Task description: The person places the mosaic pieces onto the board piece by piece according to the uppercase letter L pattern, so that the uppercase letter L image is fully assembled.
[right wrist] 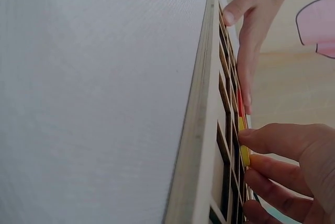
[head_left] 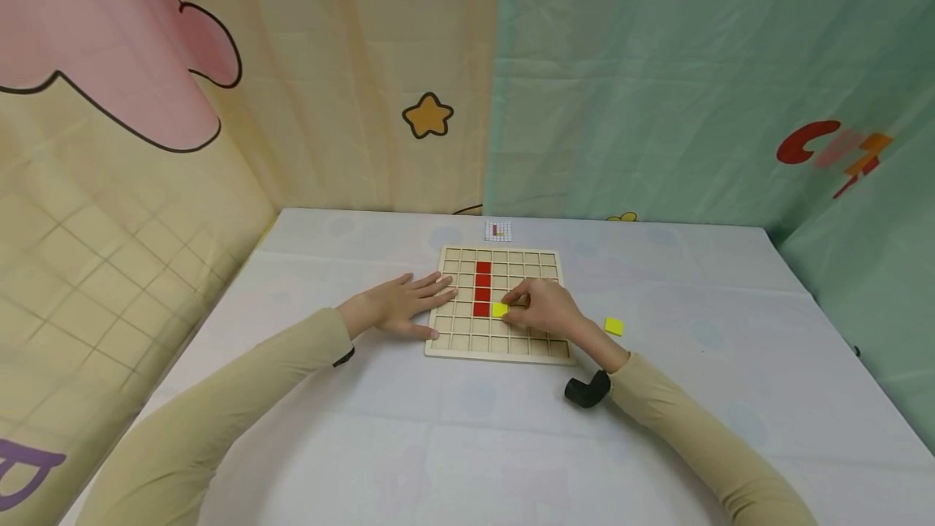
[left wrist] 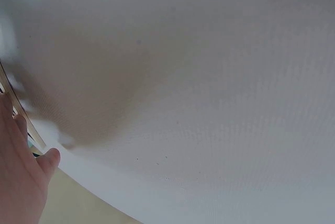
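Note:
A wooden grid board (head_left: 475,353) lies on the table, with a column of several red square tiles (head_left: 483,282) in its cells. My right hand (head_left: 544,306) pinches a yellow square tile (head_left: 500,310) between thumb and finger, just right of the lowest red tile. In the right wrist view the yellow tile (right wrist: 244,148) is at the grid's surface, held by its edges. My left hand (head_left: 402,304) lies spread with straight fingers, its fingertips and thumb on the board's left edge. In the left wrist view only part of the left hand (left wrist: 23,166) shows.
Another yellow tile (head_left: 614,326) lies on the table to the right of the board. A small card with a printed grid pattern (head_left: 498,231) lies behind the board. Curtains (head_left: 351,88) with cartoon prints stand around the white-covered table (head_left: 453,445).

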The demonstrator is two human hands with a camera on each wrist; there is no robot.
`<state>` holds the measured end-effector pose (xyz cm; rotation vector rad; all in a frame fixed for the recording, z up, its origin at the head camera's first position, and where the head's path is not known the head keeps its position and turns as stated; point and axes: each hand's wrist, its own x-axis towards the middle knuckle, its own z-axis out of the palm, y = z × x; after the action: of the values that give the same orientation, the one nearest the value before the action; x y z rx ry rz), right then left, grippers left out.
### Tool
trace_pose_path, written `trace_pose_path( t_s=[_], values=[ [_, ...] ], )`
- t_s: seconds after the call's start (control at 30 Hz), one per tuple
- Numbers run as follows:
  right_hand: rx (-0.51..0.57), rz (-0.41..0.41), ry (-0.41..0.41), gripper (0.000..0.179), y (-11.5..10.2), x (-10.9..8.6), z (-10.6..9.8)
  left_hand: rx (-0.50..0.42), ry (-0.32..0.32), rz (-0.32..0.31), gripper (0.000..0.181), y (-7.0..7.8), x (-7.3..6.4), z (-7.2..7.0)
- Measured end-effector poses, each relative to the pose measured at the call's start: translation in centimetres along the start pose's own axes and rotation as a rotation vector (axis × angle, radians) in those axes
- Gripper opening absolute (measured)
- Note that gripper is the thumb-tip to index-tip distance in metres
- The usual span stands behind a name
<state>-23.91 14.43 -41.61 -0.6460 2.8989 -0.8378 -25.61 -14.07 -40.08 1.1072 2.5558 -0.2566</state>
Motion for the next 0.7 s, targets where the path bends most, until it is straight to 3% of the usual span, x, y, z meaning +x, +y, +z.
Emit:
trace_pose_path(
  t_s=[0.47,0.7],
  values=[
    [-0.006,0.004,0.007,0.027,0.1,-0.1,-0.1,-0.002,-0.007,-0.002,0.082,0.0,0.0,-0.2],
    [0.001,0.010,0.035,0.029,0.6,-0.6,-1.2,-0.025,0.003,0.029,0.084,-0.1,-0.1,-0.1]
  ],
)
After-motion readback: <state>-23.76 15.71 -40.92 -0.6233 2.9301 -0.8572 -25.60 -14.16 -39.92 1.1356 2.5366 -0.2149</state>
